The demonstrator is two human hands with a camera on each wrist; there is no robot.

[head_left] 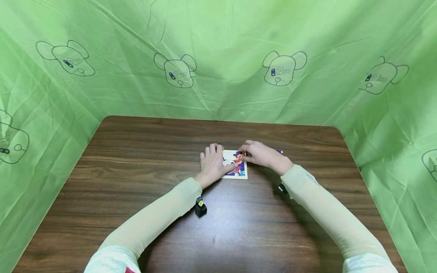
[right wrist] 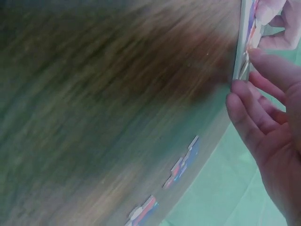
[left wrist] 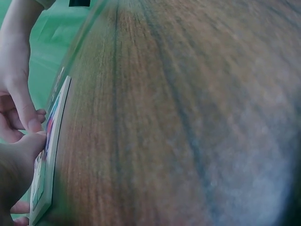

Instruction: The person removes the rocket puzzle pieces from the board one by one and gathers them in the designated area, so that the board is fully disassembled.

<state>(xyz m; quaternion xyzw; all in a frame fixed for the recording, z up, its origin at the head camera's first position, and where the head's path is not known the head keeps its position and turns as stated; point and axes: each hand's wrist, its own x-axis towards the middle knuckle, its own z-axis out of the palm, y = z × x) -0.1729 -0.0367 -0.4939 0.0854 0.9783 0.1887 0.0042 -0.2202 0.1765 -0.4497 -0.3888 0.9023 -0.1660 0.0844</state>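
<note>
A small jigsaw puzzle (head_left: 243, 176) with a pale frame and a colourful picture lies flat on the table. Across its left side rests my left hand (head_left: 212, 163), fingers spread past the far edge and thumb pressed on the picture. My right hand (head_left: 261, 153) bends over the upper right corner, thumb and fingertips pinching a puzzle piece (head_left: 241, 152) at the board, mostly hidden by the fingers. In the right wrist view the right thumb (right wrist: 270, 66) touches the picture while other fingertips meet the frame's edge. Both hands nearly meet in the left wrist view.
Two loose puzzle pieces (right wrist: 182, 162) lie on the table beyond the right hand; one loose piece (head_left: 280, 151) peeks out behind that hand in the head view. The brown wooden table (head_left: 143, 151) is bordered by green cloth walls (head_left: 225, 98) with printed bear faces.
</note>
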